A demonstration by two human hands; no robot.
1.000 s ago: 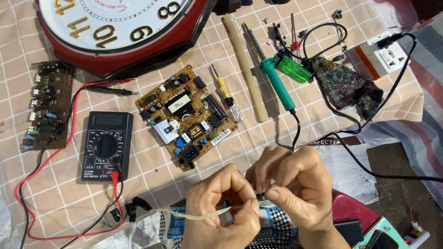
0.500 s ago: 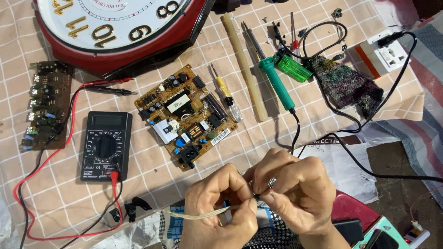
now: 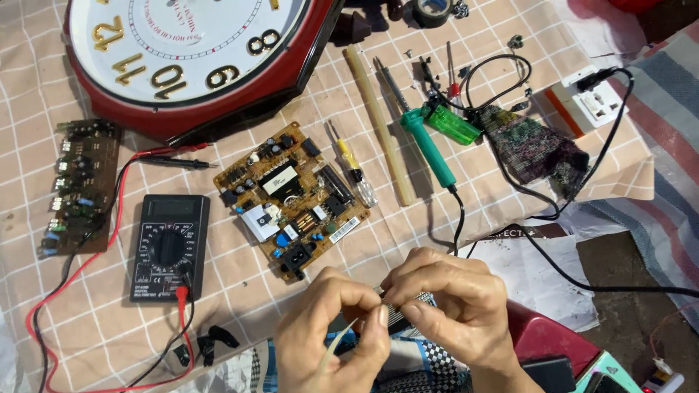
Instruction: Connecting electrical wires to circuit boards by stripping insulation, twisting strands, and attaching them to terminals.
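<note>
We see a checked cloth point(image 3: 240, 291) covering the surface, with a red-rimmed clock point(image 3: 189, 58) lying face up at its far edge. Below the clock sits a tan circuit board point(image 3: 295, 200); a darker board point(image 3: 76, 189) lies at the far left. A black multimeter point(image 3: 169, 247) rests between them, its red and black leads looping across the cloth. Right of the tan board lie a yellow screwdriver point(image 3: 348, 156), a pale stick point(image 3: 378, 124) and a green-handled soldering iron point(image 3: 426, 142), its cord trailing toward us. A white socket block point(image 3: 590, 102) sits far right. Nearest the camera, our left hand point(image 3: 331, 338) and right hand point(image 3: 455, 309) press together, fingertips pinching a thin pale strip point(image 3: 336, 346) and what may be a small metal part point(image 3: 397, 309), partly hidden, just above the near edge.
</note>
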